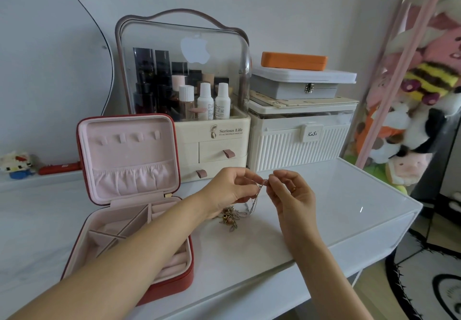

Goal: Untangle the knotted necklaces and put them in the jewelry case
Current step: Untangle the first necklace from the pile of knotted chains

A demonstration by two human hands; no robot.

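A knot of thin necklaces (252, 205) hangs between my hands above the white table (349, 207); its gold and beaded part (229, 218) lies on the tabletop. My left hand (230, 190) pinches the chains from the left. My right hand (289, 191) pinches them from the right, fingertips almost touching the left ones. The red jewelry case (129, 195) stands open at the left, its pink lid upright with small hooks and a gathered pocket. My left forearm crosses over its divided tray.
A cream cosmetics organizer (212, 142) with a clear dome and two drawers stands behind my hands. To its right is a white ribbed box (299, 145) stacked with grey and orange cases. Plush toys (411, 120) hang at right. The table's edge drops off at right.
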